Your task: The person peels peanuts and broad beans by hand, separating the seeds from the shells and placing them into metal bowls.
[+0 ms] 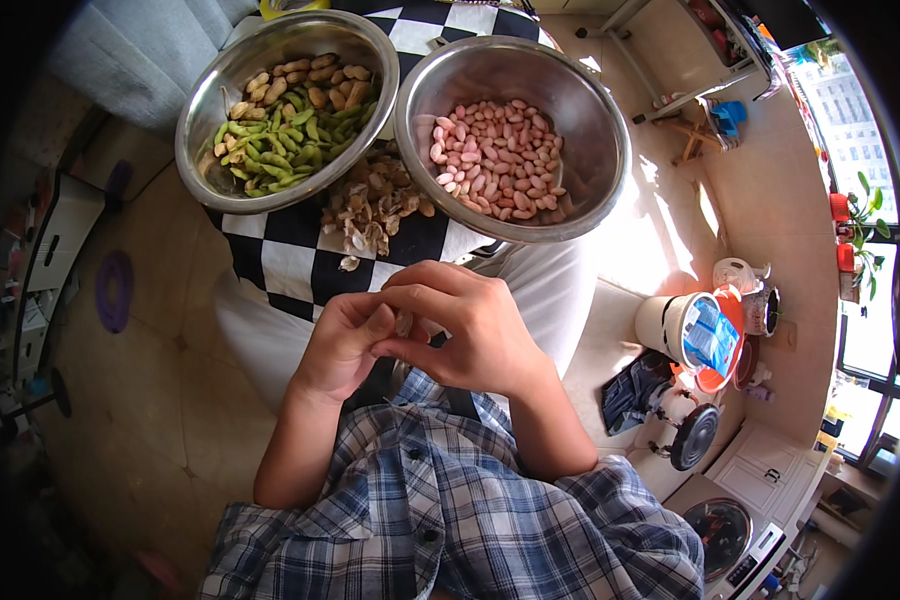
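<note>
In front of my chest, my left hand and my right hand meet with fingers and thumbs bent together. Between them they grip a small pale peanut, mostly hidden by the fingers. Beyond the hands lies a loose heap of broken peanut shells on a black-and-white checked cloth. A steel bowl at the upper left holds unshelled peanuts and green soybean pods. Another steel bowl, to its right, contains shelled pink peanut kernels.
The two bowls stand nearly rim to rim at the table's near side. A roll of yellow tape sits behind the left one. On the floor to the right are a white bucket and an orange basin. A purple ring lies left.
</note>
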